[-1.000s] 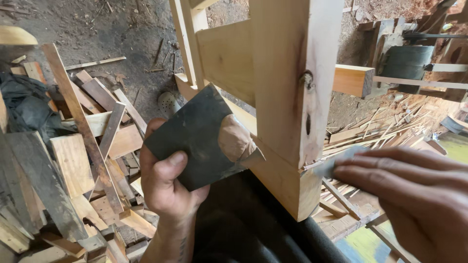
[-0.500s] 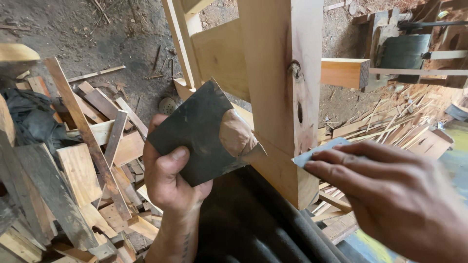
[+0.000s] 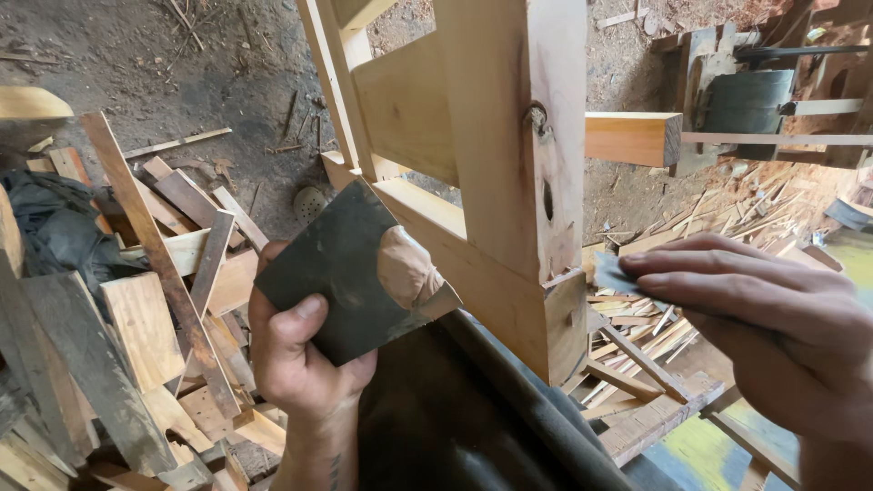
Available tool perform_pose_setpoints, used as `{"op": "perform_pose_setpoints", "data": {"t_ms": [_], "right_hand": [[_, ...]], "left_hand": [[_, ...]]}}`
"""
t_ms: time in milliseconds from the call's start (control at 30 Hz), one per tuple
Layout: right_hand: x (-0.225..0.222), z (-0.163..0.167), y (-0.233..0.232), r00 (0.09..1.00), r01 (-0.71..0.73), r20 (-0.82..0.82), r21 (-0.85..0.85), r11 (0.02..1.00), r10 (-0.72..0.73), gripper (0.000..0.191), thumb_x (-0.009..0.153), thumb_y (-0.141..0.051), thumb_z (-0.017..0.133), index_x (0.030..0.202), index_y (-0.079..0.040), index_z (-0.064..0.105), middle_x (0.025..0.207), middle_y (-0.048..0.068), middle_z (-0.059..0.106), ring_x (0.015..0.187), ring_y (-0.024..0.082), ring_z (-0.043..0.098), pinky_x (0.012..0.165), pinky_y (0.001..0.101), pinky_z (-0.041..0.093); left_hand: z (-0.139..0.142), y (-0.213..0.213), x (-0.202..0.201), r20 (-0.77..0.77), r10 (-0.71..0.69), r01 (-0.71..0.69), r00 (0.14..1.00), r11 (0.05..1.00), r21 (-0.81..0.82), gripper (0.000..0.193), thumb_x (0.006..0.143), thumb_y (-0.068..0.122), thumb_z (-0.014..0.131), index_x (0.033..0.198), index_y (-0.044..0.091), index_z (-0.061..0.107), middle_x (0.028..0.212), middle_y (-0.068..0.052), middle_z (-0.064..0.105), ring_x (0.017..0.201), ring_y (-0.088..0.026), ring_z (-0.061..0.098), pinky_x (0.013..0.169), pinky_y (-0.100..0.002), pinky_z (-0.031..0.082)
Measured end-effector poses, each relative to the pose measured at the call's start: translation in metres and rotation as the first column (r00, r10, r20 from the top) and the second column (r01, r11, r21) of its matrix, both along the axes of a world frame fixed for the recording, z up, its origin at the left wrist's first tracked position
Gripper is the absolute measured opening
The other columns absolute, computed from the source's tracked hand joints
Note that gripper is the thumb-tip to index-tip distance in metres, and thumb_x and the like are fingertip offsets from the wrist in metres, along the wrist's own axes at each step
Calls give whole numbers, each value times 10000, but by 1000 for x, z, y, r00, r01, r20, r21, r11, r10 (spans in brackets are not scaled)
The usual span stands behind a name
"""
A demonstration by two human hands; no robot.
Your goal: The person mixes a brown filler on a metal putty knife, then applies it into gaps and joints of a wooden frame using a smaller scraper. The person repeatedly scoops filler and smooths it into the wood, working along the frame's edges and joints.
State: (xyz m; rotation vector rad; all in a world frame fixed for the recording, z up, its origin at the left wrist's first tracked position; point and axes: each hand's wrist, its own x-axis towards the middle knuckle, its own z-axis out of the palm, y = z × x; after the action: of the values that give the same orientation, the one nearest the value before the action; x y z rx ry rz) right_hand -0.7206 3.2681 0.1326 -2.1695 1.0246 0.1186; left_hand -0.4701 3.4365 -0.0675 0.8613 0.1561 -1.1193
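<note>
Seen from above, a pale wooden frame post [image 3: 509,173] stands in the middle of the view. Left of the post, scrap wood offcuts [image 3: 136,309] lie heaped on the dirt floor. Nearer the post, the left hand [image 3: 305,359] is closed around a dark metal plate [image 3: 341,268] carrying a lump of tan wood filler [image 3: 405,268], its corner near the post's lower joint. Right of the post, the right hand [image 3: 773,318] presses a thin flat blade [image 3: 618,273] under flat fingers against the post's side. One dark hole [image 3: 546,200] in the post looks unfilled, so the filling seems unfinished.
</note>
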Motion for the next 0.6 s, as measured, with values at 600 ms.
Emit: {"op": "perform_pose_setpoints", "data": {"t_ms": [600], "right_hand": [[31,-7,67,937,-327,-267,-447,833,224,228,870,-170,741,1077,-75,750,1087,63,758,1013,276,711,899,445,533]], "left_hand": [[-3,20,-43,529,72,-80,845,997,-9,231,961,-73,467,1158,-83,587,1251,-271,544,1104,-334,596,977,-440,570]]}}
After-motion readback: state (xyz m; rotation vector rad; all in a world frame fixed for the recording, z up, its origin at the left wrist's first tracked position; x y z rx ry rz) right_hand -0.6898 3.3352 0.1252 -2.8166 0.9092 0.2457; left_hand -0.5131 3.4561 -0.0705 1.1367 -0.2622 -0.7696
